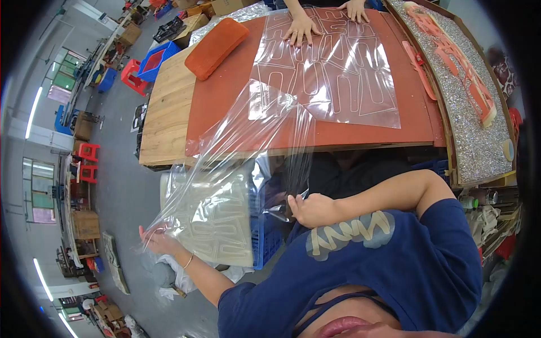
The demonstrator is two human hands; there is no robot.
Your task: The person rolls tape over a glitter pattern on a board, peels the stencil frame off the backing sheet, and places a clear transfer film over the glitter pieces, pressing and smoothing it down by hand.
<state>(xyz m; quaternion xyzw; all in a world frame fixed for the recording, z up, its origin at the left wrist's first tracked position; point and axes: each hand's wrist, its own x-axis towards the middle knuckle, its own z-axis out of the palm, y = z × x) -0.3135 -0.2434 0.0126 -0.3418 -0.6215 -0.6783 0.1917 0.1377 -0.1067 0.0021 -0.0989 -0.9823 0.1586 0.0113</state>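
Observation:
A thin clear film (239, 121) stretches from the red-topped table down toward me, creased and shiny. At the lower left my left hand (159, 241) grips one end of it. My right hand (311, 209) is closed on another part of the film, in front of my chest. On the table lies a transparent sheet (349, 104) with looped outlines; the film's far end overlaps its near left part. Another person's two hands (302, 31) rest flat on the far side of that sheet. Below my side of the table, a stack of patterned sheets (214, 219) sits on a blue crate (265, 245).
An orange-red block (217, 48) lies at the table's left, beside bare wood (167, 101). To the right, a glittery tray (451, 96) holds pink strips. A pink tool (418, 70) lies beside it. Red stools (134, 78) stand on the floor at left.

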